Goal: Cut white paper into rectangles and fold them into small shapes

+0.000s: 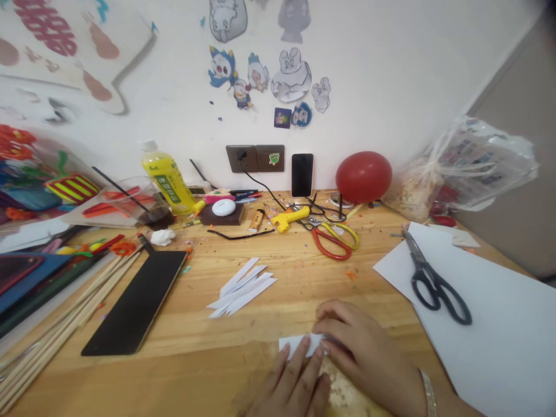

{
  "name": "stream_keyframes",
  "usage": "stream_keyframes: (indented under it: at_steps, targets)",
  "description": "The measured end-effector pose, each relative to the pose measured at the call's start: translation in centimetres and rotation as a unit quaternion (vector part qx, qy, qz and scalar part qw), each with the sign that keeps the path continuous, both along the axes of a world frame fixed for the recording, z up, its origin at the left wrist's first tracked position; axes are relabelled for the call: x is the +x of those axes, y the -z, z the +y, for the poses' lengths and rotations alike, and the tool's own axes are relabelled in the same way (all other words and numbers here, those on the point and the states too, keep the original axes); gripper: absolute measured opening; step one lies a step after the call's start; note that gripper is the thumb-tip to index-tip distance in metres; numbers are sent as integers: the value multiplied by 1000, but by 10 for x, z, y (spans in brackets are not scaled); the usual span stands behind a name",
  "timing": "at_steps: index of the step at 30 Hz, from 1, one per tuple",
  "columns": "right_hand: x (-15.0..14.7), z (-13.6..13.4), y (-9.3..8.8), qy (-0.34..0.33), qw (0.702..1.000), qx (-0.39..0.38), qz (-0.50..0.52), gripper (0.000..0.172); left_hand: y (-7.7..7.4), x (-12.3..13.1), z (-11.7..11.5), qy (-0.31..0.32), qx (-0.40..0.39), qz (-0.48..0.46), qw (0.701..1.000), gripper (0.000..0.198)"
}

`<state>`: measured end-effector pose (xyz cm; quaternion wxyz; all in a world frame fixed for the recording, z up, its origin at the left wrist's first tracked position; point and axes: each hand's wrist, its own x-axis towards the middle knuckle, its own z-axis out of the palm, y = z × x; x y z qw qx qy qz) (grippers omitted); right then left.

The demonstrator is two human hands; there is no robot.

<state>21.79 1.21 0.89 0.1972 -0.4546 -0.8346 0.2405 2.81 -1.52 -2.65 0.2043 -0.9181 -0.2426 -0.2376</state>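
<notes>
A small white paper piece (299,343) lies on the wooden desk (208,359) near its front edge. My left hand (293,385) rests flat on it, fingers stretched out and together, pressing its near side. My right hand (362,350) comes in from the right, fingers curled over the paper's right end, pinching or pressing it down. A fan of several white paper strips (243,286) lies just beyond, apart from both hands.
Black scissors (434,281) lie on a large white sheet (499,324) at the right. Red-and-yellow scissors (334,237), a yellow tool (292,218), a red balloon (364,175), a yellow bottle (167,176), a black tablet (139,301) and wooden sticks (56,330) surround the middle.
</notes>
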Motion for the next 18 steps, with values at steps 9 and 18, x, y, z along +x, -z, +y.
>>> stream_keyframes:
  at_steps: [9,18]
  targets:
    - [-1,-1,3,20,1000,0,-15,22,6,-4,-4,7,-10,24,1000,25]
    - [11,1,4,73,996,-18,-54,35,52,7,-12,-28,-15,-75,997,17]
